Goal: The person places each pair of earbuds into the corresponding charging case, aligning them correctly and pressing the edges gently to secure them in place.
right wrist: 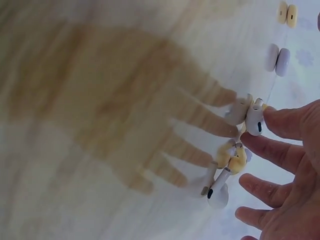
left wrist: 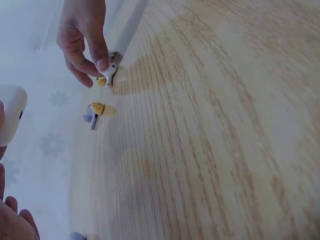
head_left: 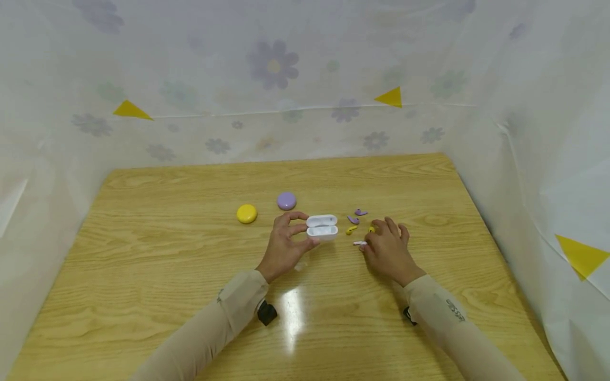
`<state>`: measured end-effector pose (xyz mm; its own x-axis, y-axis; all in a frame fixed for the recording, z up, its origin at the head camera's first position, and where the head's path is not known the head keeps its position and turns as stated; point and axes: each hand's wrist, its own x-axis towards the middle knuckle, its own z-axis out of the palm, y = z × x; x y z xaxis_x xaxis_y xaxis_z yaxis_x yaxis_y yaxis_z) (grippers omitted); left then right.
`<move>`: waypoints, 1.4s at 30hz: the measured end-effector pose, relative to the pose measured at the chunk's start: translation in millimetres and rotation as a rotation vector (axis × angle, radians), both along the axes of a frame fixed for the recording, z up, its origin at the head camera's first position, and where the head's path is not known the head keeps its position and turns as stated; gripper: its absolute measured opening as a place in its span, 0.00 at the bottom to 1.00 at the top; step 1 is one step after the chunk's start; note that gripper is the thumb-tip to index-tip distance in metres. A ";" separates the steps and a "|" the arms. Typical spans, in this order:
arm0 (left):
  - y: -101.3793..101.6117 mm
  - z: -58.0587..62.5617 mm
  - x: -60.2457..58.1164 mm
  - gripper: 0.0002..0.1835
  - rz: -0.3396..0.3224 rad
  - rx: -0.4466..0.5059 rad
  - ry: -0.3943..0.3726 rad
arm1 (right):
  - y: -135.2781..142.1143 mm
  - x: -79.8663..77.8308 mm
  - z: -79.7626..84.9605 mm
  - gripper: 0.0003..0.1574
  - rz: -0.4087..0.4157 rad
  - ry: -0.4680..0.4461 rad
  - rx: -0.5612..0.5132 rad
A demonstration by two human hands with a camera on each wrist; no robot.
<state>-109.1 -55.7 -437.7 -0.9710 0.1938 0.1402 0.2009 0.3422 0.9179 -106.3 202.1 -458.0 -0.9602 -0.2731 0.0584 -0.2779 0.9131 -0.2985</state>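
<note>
My left hand (head_left: pixel 285 246) grips an open white earbud case (head_left: pixel 322 227) between thumb and fingers, just above the table; the case's edge (left wrist: pixel 10 120) shows in the left wrist view. To its right, my right hand (head_left: pixel 388 247) hovers low over the table with fingers spread. Its thumb tip touches a white earbud (head_left: pixel 359 243) (left wrist: pixel 110 72) (right wrist: pixel 254 119) lying on the wood. A yellow earbud (head_left: pixel 371 229) (right wrist: pixel 235 157) lies by the index finger, and a second white earbud (right wrist: pixel 220 192) lies under the fingers.
Another yellow earbud (head_left: pixel 351 229) (left wrist: pixel 97 108) and two purple earbuds (head_left: pixel 353 219) (head_left: pixel 360 212) lie between case and right hand. A round yellow case (head_left: pixel 247 213) and a round purple case (head_left: pixel 286 201) sit left of the white case. Flowered plastic sheeting (head_left: pixel 286 79) walls the wooden table (head_left: pixel 143 275).
</note>
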 end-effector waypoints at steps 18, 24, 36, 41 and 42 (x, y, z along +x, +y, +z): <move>0.5 -0.2 0.5 0.15 -0.012 0.007 0.037 | -3.1 0.9 5.5 0.05 0.036 0.047 -0.030; 1.7 -0.4 0.0 0.15 -0.023 -0.003 0.083 | -5.7 0.5 13.8 0.06 0.084 0.164 -0.033; 2.3 0.8 -1.8 0.15 -0.026 -0.014 0.101 | -13.7 -6.6 53.6 0.07 0.156 0.401 -0.115; 3.3 1.7 -1.6 0.15 -0.030 -0.011 0.090 | -19.4 -6.5 66.6 0.07 0.179 0.455 -0.141; 3.5 1.8 -1.6 0.15 -0.030 -0.009 0.091 | -20.9 -6.1 69.0 0.07 0.185 0.465 -0.147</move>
